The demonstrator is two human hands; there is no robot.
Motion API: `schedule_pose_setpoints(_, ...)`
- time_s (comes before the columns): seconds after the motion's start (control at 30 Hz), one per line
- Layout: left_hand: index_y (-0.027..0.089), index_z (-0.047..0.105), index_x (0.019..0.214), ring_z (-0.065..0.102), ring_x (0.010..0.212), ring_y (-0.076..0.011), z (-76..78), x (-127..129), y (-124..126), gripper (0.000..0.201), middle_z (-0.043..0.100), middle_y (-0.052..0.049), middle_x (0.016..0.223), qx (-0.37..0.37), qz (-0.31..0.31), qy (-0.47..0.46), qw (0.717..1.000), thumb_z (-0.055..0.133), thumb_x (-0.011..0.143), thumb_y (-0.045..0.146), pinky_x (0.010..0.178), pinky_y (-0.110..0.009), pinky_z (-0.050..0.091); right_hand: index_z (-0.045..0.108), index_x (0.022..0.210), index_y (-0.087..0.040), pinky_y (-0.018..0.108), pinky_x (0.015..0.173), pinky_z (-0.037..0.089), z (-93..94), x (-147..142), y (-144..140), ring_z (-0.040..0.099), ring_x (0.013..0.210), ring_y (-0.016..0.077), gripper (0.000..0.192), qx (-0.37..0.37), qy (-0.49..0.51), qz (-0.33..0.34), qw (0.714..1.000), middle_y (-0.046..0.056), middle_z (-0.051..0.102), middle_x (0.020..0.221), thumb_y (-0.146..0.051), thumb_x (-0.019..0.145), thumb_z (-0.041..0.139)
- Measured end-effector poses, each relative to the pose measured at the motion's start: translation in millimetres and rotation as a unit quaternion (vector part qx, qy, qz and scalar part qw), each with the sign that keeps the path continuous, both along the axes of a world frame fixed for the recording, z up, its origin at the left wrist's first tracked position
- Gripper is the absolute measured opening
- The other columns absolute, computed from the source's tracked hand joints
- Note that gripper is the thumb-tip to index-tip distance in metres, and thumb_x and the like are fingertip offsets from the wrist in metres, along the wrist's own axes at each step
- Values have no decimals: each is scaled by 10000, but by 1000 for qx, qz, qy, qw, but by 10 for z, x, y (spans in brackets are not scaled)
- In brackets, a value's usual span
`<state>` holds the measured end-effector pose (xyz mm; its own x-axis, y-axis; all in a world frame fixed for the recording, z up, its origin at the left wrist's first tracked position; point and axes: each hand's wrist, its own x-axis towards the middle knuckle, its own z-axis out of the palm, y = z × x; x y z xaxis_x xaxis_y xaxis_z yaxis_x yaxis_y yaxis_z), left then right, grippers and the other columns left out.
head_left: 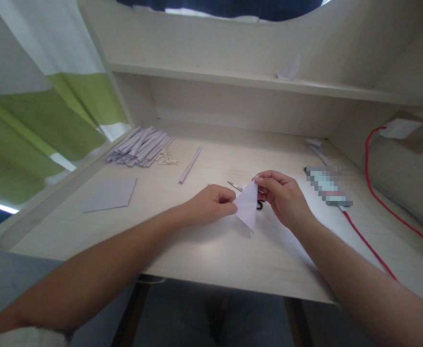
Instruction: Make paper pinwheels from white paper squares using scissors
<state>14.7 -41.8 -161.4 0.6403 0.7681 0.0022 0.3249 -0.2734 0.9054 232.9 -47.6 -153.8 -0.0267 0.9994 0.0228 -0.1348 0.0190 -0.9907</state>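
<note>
Between my two hands, above the desk, is a small white piece of paper (248, 206) that looks triangular, with a crease across it. My left hand (215, 203) pinches its left corner between thumb and fingers. Up at the top corner, my right hand (279, 193) pinches the paper too. Behind the paper lies a pair of scissors (235, 186), partly hidden; a blade tip and part of a black handle show. Farther back on the desk rests a single rolled paper stick (190, 165).
A pile of rolled paper sticks (141, 147) lies at the back left, beside small pale bits (167, 158). Nearer is a stack of square paper (110, 194). At right, a phone (327, 185) connects to a red cable (370, 246). A shelf (211, 77) spans the back.
</note>
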Motion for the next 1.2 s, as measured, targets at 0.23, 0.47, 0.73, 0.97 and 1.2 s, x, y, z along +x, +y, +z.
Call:
schedule_pose_setpoints(0.23,179,507,619,387,546,-93,-3,3,-10,199,389,57,592,-4,10,-4,1000,584,796,229,517,-253,241,747,755,-235,293,626,523,4,2,-3,611,678,148,91,10,0,-1,1000,-4,668,769,-277,746,827)
schedule_pose_setpoints(0.47,177,512,623,388,543,-91,18,8,-27,202,397,58,589,-13,29,-13,999,599,796,234,516,-251,246,772,775,-224,286,656,549,1,0,1,635,704,142,121,4,15,3,1000,-4,683,783,-303,753,861)
schedule_pose_setpoints(0.73,171,537,640,408,554,-88,36,-2,-28,181,448,54,610,-7,27,-32,999,585,807,221,508,-239,265,791,823,-222,293,698,568,-23,-2,-9,655,725,143,172,11,-5,11,1000,1,707,816,-365,783,878)
schedule_pose_setpoints(0.97,174,499,587,368,530,-82,30,10,-17,216,404,66,578,12,42,-51,998,586,784,189,503,-240,259,785,803,-220,297,699,566,-73,7,6,660,713,148,190,31,-17,15,999,0,713,790,-382,780,882)
schedule_pose_setpoints(1.2,174,493,582,376,542,-87,54,12,-14,209,411,61,583,22,57,-55,997,578,772,187,510,-244,252,807,836,-218,299,717,568,-74,21,12,673,744,153,197,23,-36,24,999,17,738,839,-405,806,862)
